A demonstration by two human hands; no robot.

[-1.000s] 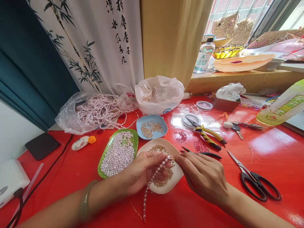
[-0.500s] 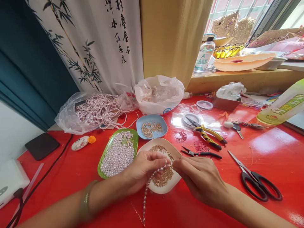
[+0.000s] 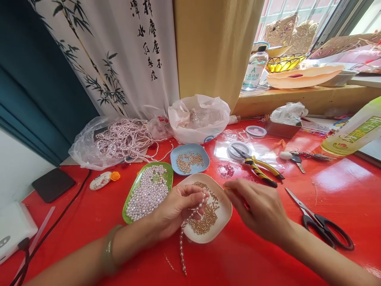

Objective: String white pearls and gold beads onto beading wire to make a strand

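My left hand (image 3: 181, 204) pinches the upper end of a bead strand (image 3: 182, 242) between thumb and forefinger. The strand is pearly with small gold beads and hangs down in front of the table edge side of the dishes. Off to the right, my right hand (image 3: 262, 208) has its thumb and forefinger pressed together on a fine thread, which shows only faintly between the hands. Below them is a white dish (image 3: 222, 230) of small gold beads. A green tray (image 3: 127, 216) of pearl beads lies by my left hand, and a blue dish (image 3: 205, 157) with gold beads stands behind.
Black-handled scissors (image 3: 318, 222) lie at the right. Yellow-and-black pliers (image 3: 258, 169) rest behind my right hand. Pearl strands (image 3: 122, 137) spill from a clear bag at the back left, beside a white plastic bag (image 3: 199, 131). A tilted bottle (image 3: 354, 133) stands far right.
My right hand has moved right, away from my left hand, and now covers the smaller black pliers. The hanging end of the strand has shifted slightly up and right.
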